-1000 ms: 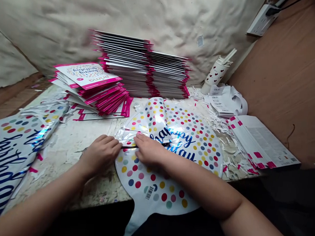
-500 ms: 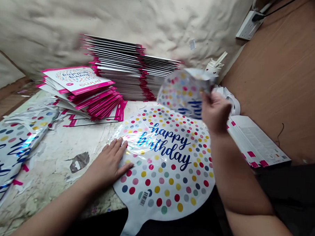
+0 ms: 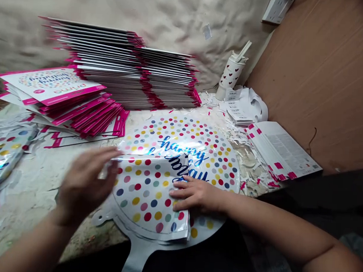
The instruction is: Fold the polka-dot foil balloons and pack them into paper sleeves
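A flat, round foil balloon [image 3: 225, 154] with coloured dots and blue "happy birthday" lettering lies at the table's front edge, its tail hanging over. On top of it rests a folded foil balloon [image 3: 146, 190] of the same print, its small tab poking out at the left. My right hand [image 3: 199, 195] lies with fingers spread on the folded balloon's right part, pressing on it. Blurred by motion, my left hand [image 3: 87, 184] is at the folded balloon's upper left edge, thumb and fingers apart; whether the fingertips touch the foil is unclear.
Tall stacks of pink-edged card packets [image 3: 136, 74] stand at the back, with a slumped pile [image 3: 63, 90] at left. More dotted foil [image 3: 9, 152] lies far left. A heart-patterned cup [image 3: 232, 74], a label roll [image 3: 245, 106], a white box-like stack [image 3: 289, 150] and paper scraps are at right.
My right hand has brought the folded balloon down onto the flat one and now lies on it. My left hand has lifted off the flat balloon and shifted left. The view has turned slightly.
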`<act>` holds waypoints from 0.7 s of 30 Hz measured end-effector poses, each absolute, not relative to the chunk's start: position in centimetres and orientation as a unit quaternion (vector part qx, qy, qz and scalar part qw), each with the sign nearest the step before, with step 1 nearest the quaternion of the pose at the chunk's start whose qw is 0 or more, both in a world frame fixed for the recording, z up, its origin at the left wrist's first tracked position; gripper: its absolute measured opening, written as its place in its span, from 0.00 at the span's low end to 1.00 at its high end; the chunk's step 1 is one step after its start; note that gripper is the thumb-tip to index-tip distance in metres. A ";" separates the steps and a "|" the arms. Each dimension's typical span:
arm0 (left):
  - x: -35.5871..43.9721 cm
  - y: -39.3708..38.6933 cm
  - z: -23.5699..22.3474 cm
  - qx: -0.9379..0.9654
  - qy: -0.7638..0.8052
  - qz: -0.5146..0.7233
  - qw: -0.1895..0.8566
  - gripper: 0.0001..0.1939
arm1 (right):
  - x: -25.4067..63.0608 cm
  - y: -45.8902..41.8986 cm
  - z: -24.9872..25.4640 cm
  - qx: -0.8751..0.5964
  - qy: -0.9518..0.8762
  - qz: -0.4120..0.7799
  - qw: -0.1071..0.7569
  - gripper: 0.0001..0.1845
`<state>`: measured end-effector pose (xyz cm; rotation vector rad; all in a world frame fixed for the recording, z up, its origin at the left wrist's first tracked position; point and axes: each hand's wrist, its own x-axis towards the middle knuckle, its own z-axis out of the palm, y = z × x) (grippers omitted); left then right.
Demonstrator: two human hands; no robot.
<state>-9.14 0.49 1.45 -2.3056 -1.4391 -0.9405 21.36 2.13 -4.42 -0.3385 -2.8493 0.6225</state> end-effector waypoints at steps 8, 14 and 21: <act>0.5 3.7 -3.9 -0.923 -0.376 -0.013 -0.083 0.27 | 23.2 2.1 -2.7 -0.125 -0.936 0.314 0.097 0.21; -0.3 3.3 -4.2 -0.908 -0.407 -0.045 -0.087 0.32 | 24.1 7.3 -2.7 -0.425 -0.816 0.289 0.266 0.18; 0.0 3.1 -4.7 -0.890 -0.449 -0.040 -0.070 0.39 | 19.9 10.2 -4.3 -0.403 -0.889 0.127 0.178 0.12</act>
